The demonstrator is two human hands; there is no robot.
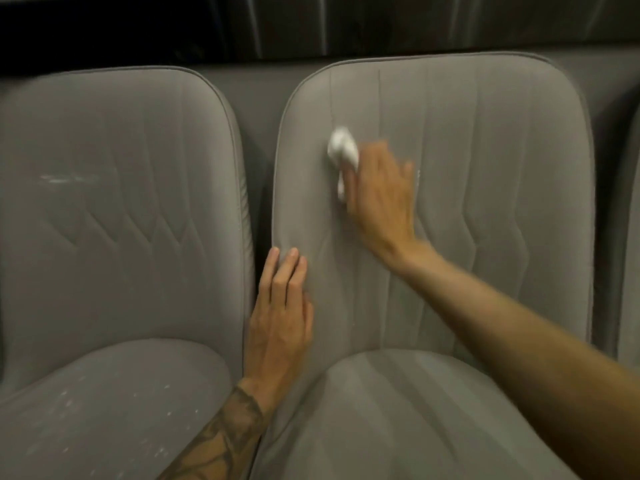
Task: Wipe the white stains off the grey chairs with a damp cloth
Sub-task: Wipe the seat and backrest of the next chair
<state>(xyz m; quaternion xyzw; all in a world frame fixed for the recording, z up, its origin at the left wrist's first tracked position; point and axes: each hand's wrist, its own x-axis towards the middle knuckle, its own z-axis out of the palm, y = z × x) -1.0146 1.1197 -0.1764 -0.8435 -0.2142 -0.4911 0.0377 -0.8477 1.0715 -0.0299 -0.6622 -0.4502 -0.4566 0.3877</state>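
Two grey padded chairs stand side by side. My right hand [381, 192] holds a small white cloth [343, 150] against the upper backrest of the right chair [485, 140]; the hand is blurred. My left hand [280, 306] lies flat with straight fingers on the left edge of that backrest, low down. A faint white mark [419, 174] shows just right of my right hand. The left chair [121, 150] carries a white streak [59, 180] on its backrest and several white specks [166, 410] on its seat.
A narrow dark gap [261, 188] runs between the two chairs. A dark wall or panel [311, 26] rises behind them. The edge of a third grey chair [632, 237] shows at the far right.
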